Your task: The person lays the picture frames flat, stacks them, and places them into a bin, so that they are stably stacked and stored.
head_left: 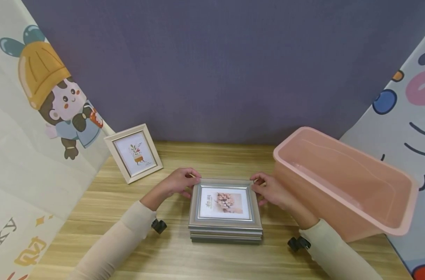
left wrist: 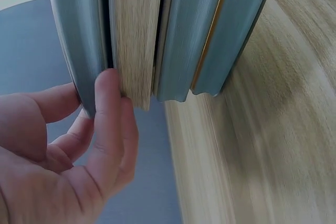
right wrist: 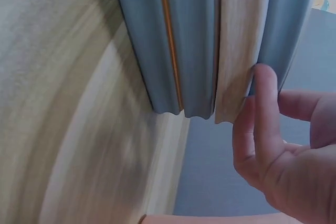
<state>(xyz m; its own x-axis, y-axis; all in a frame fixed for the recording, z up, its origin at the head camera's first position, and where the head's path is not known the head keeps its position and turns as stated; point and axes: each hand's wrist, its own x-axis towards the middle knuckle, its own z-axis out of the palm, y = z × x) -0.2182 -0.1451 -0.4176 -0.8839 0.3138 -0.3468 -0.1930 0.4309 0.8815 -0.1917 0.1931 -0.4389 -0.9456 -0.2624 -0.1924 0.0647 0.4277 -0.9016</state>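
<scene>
A stack of several picture frames lies on the wooden table, topped by a silver-grey picture frame (head_left: pixel 225 223) with a pink flower print. My left hand (head_left: pixel 182 182) pinches the top frame at its far left corner, thumb above and fingers along its side edge. At the far right corner my right hand (head_left: pixel 270 189) pinches the same frame in the same way. In the left wrist view, a light wood-coloured frame (left wrist: pixel 137 35) comes directly under the top one, with blue-grey frames (left wrist: pixel 191 40) beneath it. Fingertips of both hands reach the wood frame's edge.
A cream picture frame (head_left: pixel 157 159) with a potted-plant print stands propped up at the back left. On the right is a deep pink plastic bin (head_left: pixel 303 184), close to my right forearm. A dark blue-grey panel (head_left: pixel 212 77) rises behind the table (head_left: pixel 128 237).
</scene>
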